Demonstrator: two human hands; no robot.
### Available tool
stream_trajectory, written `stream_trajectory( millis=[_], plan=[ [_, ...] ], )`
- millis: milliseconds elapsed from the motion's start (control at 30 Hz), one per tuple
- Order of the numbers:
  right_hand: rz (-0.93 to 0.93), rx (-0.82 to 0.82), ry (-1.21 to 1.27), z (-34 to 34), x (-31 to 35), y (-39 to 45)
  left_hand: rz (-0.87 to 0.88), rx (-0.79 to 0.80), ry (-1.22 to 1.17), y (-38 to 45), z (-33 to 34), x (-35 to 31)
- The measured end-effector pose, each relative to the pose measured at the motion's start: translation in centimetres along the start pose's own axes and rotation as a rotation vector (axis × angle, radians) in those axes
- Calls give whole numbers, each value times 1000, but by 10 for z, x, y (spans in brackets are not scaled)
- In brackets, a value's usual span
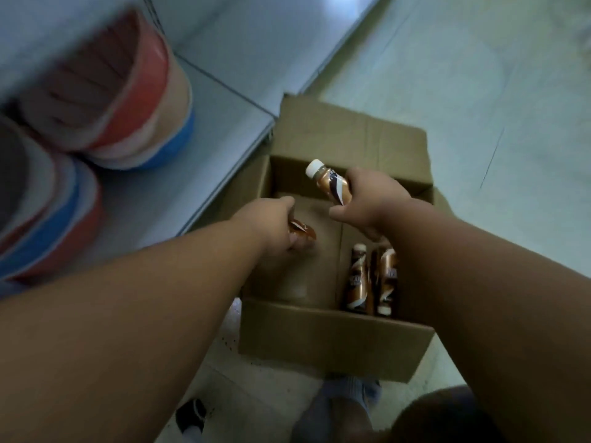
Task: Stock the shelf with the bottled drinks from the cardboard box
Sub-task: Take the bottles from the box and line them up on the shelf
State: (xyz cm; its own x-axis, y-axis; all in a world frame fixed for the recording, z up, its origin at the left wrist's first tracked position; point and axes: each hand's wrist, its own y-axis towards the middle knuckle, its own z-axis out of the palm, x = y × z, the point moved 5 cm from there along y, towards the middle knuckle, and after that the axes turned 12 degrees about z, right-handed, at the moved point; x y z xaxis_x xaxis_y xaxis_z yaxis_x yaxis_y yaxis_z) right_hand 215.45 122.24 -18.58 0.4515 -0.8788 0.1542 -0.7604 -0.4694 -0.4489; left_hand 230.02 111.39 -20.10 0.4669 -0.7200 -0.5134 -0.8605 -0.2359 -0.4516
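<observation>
The floor [479,75] is pale, greenish-grey and smooth, with a thin dark seam running across it on the right and a soft patch of light reflected near the top. On the left stands white metal shelving [224,123], its low boards meeting at a visible join and its front edge running diagonally down. Stacked on it sit large round tubs [128,100] banded in red, white and blue, blurred. The light is dim and cool overall, with no window in sight.
</observation>
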Motion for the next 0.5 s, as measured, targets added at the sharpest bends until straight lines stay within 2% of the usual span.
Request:
stream_trajectory(
  millis=[67, 167, 267, 367, 500],
  plan=[
    [-14, -74, 135, -45, 18, -30, 0, -169, -15, -31, -47, -14],
    [-82, -330, 254, -97, 46, -81, 10, -412, -71, -79, -101, -29],
    [-155, -429, 447, -126, 77, -128, 36, -637, -289, -127, -137, -31],
    [-257, -581, 485, -150, 114, -171, 100, -921, -525, -176, -160, -20],
    [-370, -675, 549, -176, 174, -225, 165, -1087, -896, -233, -178, -2]
  ],
)
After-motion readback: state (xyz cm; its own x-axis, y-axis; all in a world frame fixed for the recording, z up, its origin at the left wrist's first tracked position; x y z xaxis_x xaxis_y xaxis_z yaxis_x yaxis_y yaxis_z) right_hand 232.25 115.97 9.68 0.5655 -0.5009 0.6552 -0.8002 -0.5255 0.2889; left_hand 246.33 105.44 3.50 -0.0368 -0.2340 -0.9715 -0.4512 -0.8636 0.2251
